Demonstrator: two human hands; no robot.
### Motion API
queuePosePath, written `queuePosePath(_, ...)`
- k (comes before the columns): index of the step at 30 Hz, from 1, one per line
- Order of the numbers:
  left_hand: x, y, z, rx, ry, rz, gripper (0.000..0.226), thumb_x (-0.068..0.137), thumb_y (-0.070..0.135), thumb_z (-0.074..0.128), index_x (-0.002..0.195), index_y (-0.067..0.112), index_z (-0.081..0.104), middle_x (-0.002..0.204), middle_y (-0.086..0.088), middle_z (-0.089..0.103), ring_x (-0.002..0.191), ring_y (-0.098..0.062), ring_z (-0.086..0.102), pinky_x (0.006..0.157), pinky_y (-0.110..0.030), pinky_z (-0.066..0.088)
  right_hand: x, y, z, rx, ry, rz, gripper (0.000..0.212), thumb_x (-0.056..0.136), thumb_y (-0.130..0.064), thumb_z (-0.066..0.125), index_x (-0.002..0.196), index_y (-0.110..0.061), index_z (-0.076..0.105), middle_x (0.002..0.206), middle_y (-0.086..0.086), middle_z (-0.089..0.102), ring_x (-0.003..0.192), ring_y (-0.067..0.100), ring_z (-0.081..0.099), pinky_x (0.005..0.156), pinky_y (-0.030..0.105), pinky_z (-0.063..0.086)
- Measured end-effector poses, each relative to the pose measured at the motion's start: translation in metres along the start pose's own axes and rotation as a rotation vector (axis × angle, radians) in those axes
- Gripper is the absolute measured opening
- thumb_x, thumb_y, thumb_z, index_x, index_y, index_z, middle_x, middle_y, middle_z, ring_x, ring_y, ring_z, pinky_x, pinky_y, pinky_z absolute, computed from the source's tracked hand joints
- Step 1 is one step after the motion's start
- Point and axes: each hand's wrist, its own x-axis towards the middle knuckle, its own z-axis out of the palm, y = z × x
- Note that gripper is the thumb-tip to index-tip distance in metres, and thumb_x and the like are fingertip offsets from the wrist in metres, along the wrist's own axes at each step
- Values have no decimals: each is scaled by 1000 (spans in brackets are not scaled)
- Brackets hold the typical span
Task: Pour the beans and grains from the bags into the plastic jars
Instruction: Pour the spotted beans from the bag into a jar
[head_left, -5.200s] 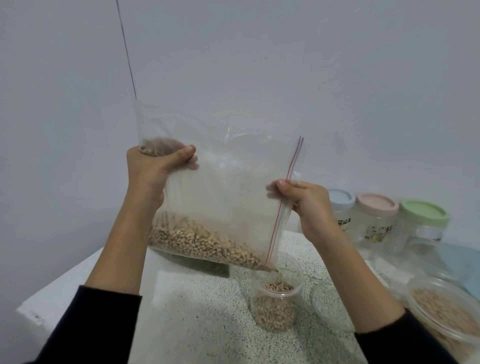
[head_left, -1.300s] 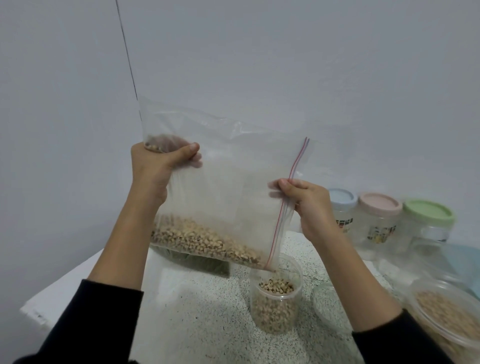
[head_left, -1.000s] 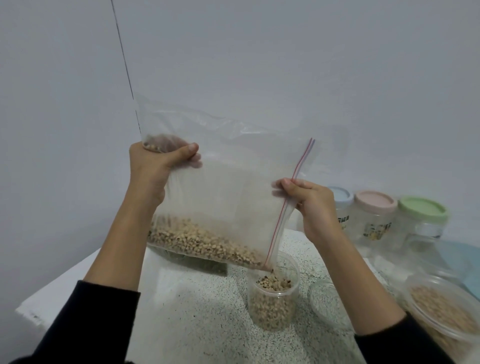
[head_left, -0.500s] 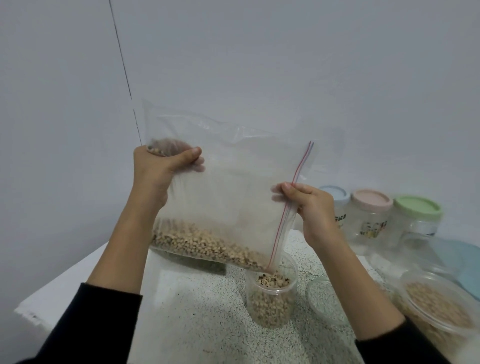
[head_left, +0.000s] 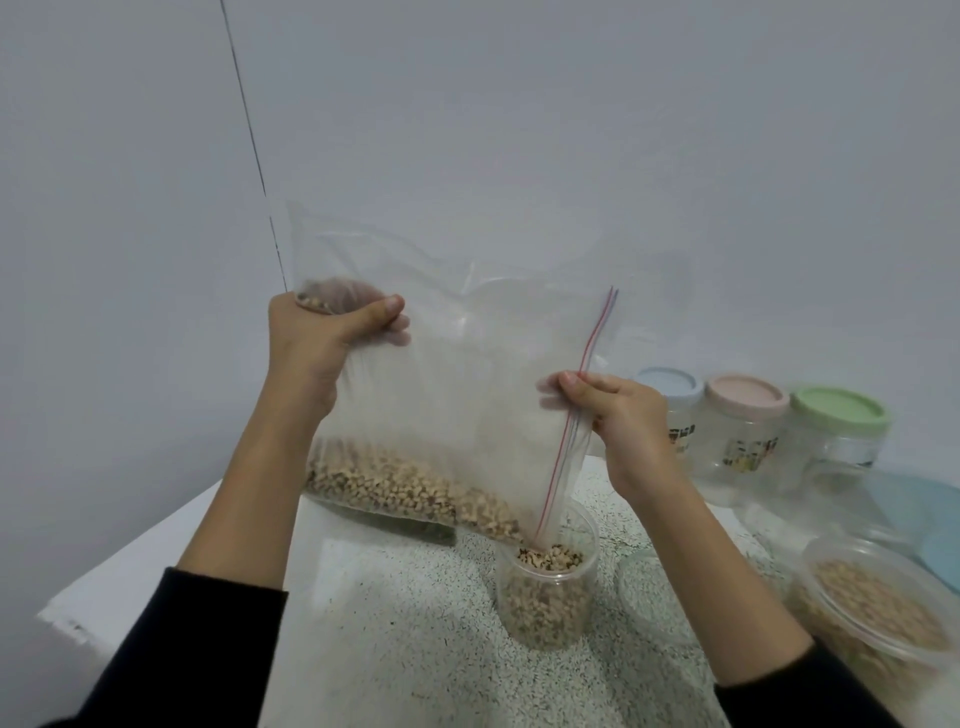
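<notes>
More beans have been added to the jar (head_left: 545, 587) on the table (head_left: 415, 649). The bag (head_left: 457, 395), tilted above it, is gripped by the left hand (head_left: 322, 348) and pinched by the right hand (head_left: 618, 415).

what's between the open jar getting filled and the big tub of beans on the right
In the head view, a clear lid lies flat on the speckled table between the open jar and the tub of beans; the right forearm crosses above it.
</notes>
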Motion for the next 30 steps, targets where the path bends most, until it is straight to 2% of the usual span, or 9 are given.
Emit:
queuePosePath(4, 2, 1, -1, 0, 0, -2, 21, 68, -5, 75, 54, 8, 69, 53, -6, 64, 53, -22, 67, 59, -33, 58, 2, 0, 2, -3, 21, -13, 6, 82, -10, 67, 83, -7, 72, 85, 5, 75, 72, 16, 70, 85, 27, 51)
queuePosePath(10, 0, -2, -2, 19, 23, -23, 10, 72, -6, 73, 69, -2, 64, 53, -4, 66, 52, -19, 67, 58, -29, 58, 6, 2, -3, -20, -29, 1, 13, 77, -19, 69, 86, -11, 73, 91, 0, 75, 79, 13, 68, 83, 28, 51)
queuePosePath(15, -1, -4, 0, 4, 60, -47, 11, 74, -8, 72, 70, -4, 62, 51, -3, 64, 52, -16, 66, 57, -28, 58, 12, 4, -8, 202, 59, -18, 20, 66, -25, 72, 78, -12, 64, 89, -2, 74, 89, 16, 67, 77, 26, 50)
queuePosePath(16, 0, -4, -1, 3, 63, -49, 11, 74, -8, 72, 71, -4, 62, 51, -3, 64, 52, -16, 66, 57, -28, 58, 14, 3, -9, 260, 63, -37, 26, 64, -27, 75, 80, -13, 59, 87, -3, 74, 89, 17, 68, 73, 24, 51)
queuePosePath(19, 0, -4, -2, 4, 60, -54, 11, 74, -7, 73, 72, -4, 63, 52, -3, 65, 53, -16, 67, 57, -27, 58, 21, -5, -10, 250, -2, -77, 81, 43, -50, 90, 103, -18, 46, 93, 2, 75, 90, 22, 70, 73, 26, 55)
queuePosePath(21, 1, -6, -1, 4, 54, -63, 11, 74, -7, 73, 72, -4, 63, 53, -4, 65, 54, -17, 67, 57, -27, 58, 23, -13, -5, 130, -74, -118, 94, 38, -57, 89, 112, -18, 45, 96, 4, 74, 89, 23, 71, 76, 29, 55)
queuePosePath(23, 1, -7, 0, 11, 33, -66, 10, 73, -7, 73, 72, -4, 64, 54, -5, 66, 55, -18, 67, 58, -28, 58, 26, -18, 2, 50, -116, -158, 76, 44, -49, 89, 105, -18, 55, 94, 5, 74, 87, 22, 70, 77, 30, 55)
queuePosePath(27, 1, -11, 3, 40, -18, -68, 9, 76, -7, 70, 71, -2, 66, 57, -6, 68, 52, -20, 66, 62, -30, 59, 25, -23, 19, -52, -123, -149, 32, 71, -13, 78, 99, -15, 61, 90, 7, 68, 78, 15, 68, 68, 21, 52)
queuePosePath(30, 1, -13, 2, 27, -17, -82, 8, 78, -8, 68, 73, -2, 65, 58, -7, 69, 52, -21, 67, 61, -28, 58, 26, -22, 25, -35, -45, -123, 16, 82, -14, 71, 92, -4, 63, 74, 2, 70, 63, 12, 66, 64, 23, 49)
